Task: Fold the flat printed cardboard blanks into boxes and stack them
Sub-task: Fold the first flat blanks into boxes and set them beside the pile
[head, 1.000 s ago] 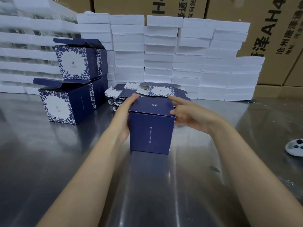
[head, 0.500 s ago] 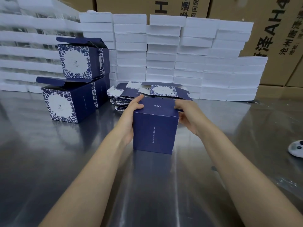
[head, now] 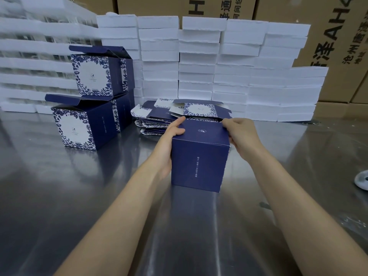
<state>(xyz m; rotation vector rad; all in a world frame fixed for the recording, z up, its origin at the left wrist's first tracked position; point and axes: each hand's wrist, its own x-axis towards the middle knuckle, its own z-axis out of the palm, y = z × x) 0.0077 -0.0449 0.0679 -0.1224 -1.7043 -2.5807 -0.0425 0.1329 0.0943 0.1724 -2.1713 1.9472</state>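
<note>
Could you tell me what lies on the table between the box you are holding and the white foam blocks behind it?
In the head view, a pile of flat printed blanks lies between the held box and the white foam blocks.

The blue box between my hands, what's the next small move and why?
Probably lift the blue box toward the stacked boxes on the left. Its top panel lies flat and closed, and the left hand and right hand grip its sides.

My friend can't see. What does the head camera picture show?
Two bare hands, left hand and right hand, grip a dark blue cardboard box on a shiny metal table, with folded floral boxes stacked left.
</note>
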